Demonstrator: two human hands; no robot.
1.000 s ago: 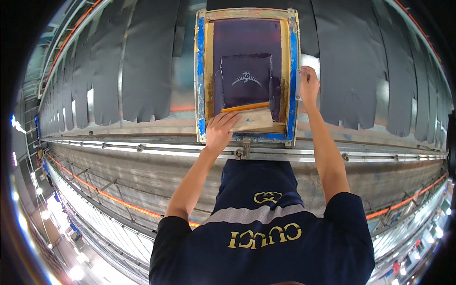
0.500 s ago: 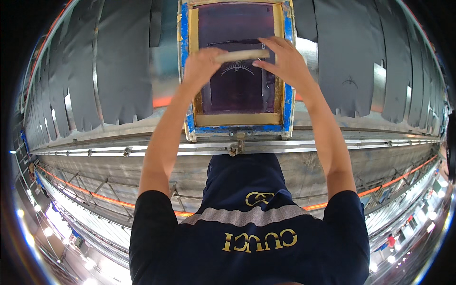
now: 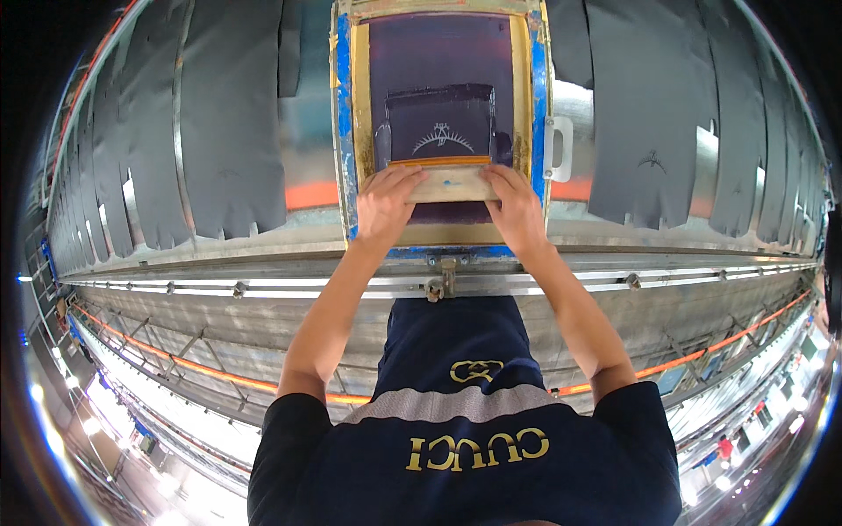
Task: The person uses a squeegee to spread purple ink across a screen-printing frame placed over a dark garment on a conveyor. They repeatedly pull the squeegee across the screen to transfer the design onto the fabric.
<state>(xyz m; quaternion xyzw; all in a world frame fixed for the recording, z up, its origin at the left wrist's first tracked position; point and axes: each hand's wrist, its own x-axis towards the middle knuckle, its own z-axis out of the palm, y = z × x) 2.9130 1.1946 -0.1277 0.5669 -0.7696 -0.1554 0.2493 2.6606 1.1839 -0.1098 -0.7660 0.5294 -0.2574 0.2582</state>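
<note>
Both of my hands grip a wooden squeegee [image 3: 452, 186] with an orange blade along its far edge. My left hand [image 3: 386, 203] is closed around its left end, and my right hand [image 3: 517, 209] around its right end. The squeegee lies across the near part of a dark purple printing screen [image 3: 438, 53]. Just beyond the blade, a pale fan-like motif [image 3: 443, 138] shows in the mesh, inside a dark rectangle of ink. A screen frame [image 3: 345, 110] of blue-edged, tan-taped bars surrounds the mesh. My palms and the undersides of my fingers are hidden.
Dark grey sheets [image 3: 232, 114] hang or lie in rows on both sides, one on the right bearing a small dark motif [image 3: 652, 159]. A white handle [image 3: 562, 149] juts from the frame's right side. A metal rail [image 3: 368, 287] runs between me and the frame.
The squeegee has come toward me from above the motif to the screen's near part, its broad wooden face now showing. My right hand's fingers, earlier spread, have closed on it.
</note>
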